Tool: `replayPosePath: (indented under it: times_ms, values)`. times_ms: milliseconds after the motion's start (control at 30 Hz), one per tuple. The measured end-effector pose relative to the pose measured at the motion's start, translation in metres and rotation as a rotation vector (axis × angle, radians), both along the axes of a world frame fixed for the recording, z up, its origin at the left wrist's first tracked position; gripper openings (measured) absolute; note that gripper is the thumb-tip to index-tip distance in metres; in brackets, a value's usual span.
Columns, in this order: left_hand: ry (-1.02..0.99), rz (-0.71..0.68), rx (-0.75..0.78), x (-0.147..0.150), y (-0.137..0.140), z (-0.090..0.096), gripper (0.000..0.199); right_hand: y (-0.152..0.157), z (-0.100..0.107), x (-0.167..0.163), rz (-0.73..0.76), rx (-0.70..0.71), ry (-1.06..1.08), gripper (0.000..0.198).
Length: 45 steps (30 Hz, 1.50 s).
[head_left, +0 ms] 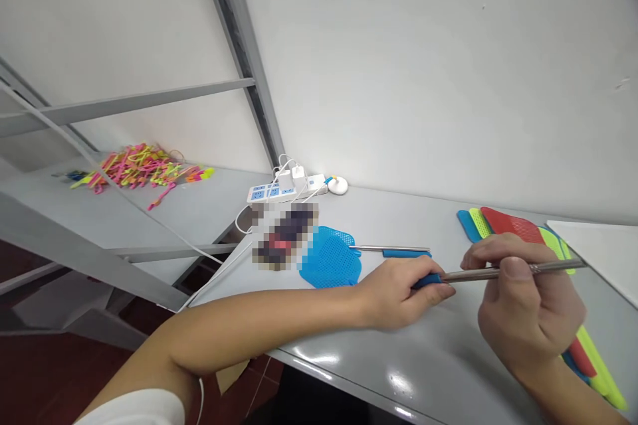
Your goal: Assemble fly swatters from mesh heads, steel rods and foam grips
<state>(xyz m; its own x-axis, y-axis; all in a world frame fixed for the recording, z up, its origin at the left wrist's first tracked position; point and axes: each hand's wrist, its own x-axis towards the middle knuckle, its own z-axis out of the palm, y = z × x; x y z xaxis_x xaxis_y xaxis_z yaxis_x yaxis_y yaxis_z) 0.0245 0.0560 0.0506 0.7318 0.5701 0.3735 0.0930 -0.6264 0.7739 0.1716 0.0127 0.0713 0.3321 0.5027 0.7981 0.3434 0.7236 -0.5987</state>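
Observation:
A thin metal telescopic rod (471,275) with a blue grip is held level above the table between my two hands. My left hand (399,292) is closed around the blue grip at the rod's left end. Farther along, my right hand (533,305) pinches the metal part between thumb and fingers. Just beyond my left hand, a blue fly swatter head (331,257) lies flat. Next to it rest another metal rod (391,248) and a blue handle (406,254). Behind and under my right hand are red, yellow and blue fly swatters (513,226), partly hidden by it.
A white power strip (286,189) with plugged-in chargers and a round white device (337,186) stand by the wall. A blurred-out item (285,237) lies before them. On the left shelf is a pile of pink and yellow pieces (142,166). Grey metal posts (244,46) divide the spaces.

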Motion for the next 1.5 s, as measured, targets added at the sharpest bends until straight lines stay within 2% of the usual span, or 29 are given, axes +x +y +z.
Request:
replayPosePath:
  times_ms: [267,833,967,1067,1167,1233,1300,1367,1400,1500]
  values:
    - [0.048,0.029,0.001,-0.010,-0.007,-0.009,0.028,-0.004,-0.002,-0.004,0.100,-0.032,-0.097,0.019]
    - [0.073,0.070,-0.095,-0.012,-0.002,-0.017,0.024,0.001,-0.013,-0.025,0.298,-0.276,0.149,0.028]
    - [0.068,0.067,-0.050,-0.012,-0.002,-0.021,0.025,0.001,-0.013,-0.030,0.328,-0.293,0.184,0.029]
    - [0.071,0.092,0.001,-0.011,-0.003,-0.022,0.024,0.001,-0.015,-0.031,0.326,-0.284,0.183,0.029]
    - [0.042,0.100,0.090,-0.009,0.001,-0.015,0.026,0.003,-0.016,-0.025,0.234,-0.235,0.161,0.030]
    - [0.023,0.120,0.239,-0.011,0.009,-0.004,0.028,0.005,-0.015,-0.018,0.122,-0.176,0.109,0.030]
    - [0.035,0.174,0.463,-0.017,0.022,0.010,0.028,0.006,-0.011,-0.010,0.019,-0.161,0.038,0.027]
    - [0.059,0.255,0.679,-0.029,0.037,0.025,0.029,0.007,-0.005,-0.004,-0.044,-0.234,-0.008,0.019]
    - [0.061,0.298,0.741,-0.036,0.044,0.032,0.030,0.007,-0.002,-0.002,-0.051,-0.294,-0.011,0.015]
    - [-0.024,0.377,0.760,-0.056,0.058,0.048,0.025,0.009,0.005,0.001,0.014,-0.462,-0.001,0.012]
